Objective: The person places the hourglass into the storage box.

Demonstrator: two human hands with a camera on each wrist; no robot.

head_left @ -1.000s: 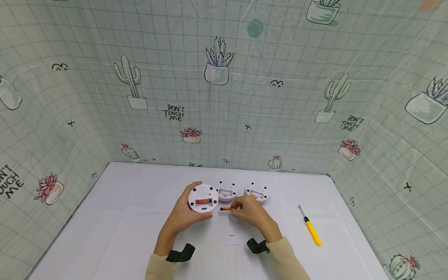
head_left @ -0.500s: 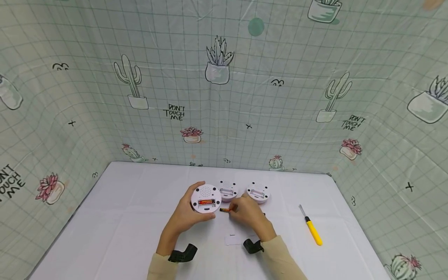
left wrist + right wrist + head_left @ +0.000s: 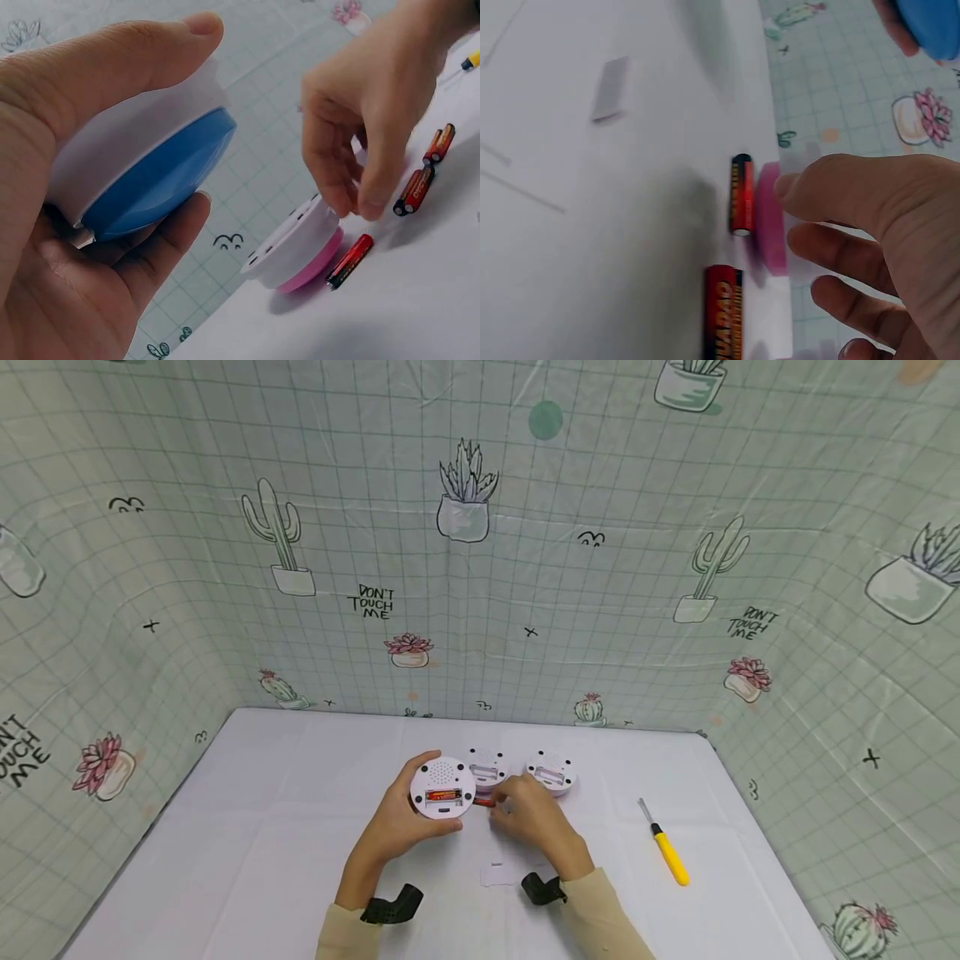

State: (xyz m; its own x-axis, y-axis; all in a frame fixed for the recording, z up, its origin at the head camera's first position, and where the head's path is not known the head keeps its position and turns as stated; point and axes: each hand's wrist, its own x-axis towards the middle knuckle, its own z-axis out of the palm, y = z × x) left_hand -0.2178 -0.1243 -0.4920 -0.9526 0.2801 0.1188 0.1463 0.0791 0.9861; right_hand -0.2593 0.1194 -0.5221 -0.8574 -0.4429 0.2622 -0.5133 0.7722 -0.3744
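My left hand (image 3: 396, 814) grips a round white device (image 3: 442, 772) with a blue top (image 3: 161, 176). Its underside, with small holes, dark feet and an uncovered battery compartment, faces the head camera. A red battery (image 3: 444, 795) lies in that compartment. My right hand (image 3: 534, 817) hovers low over the table, its fingers loosely bent with nothing between them. Just below its fingertips, a red-and-black battery (image 3: 349, 261) lies on the table beside a white-and-pink device (image 3: 296, 244). In the right wrist view, thumb and fingers stand apart, near that pink device's edge.
Another round device (image 3: 551, 768) with an uncovered compartment stands behind the right hand. Several loose batteries (image 3: 416, 191) lie under that hand. A small white cover (image 3: 497, 874) lies nearer the front, and a yellow-handled screwdriver (image 3: 670, 856) at the right. A patterned cloth (image 3: 480, 568) rises behind.
The right hand has shifted slightly left, and the loose battery has moved back against the pink device and been let go. The left hand with its device has moved slightly right.
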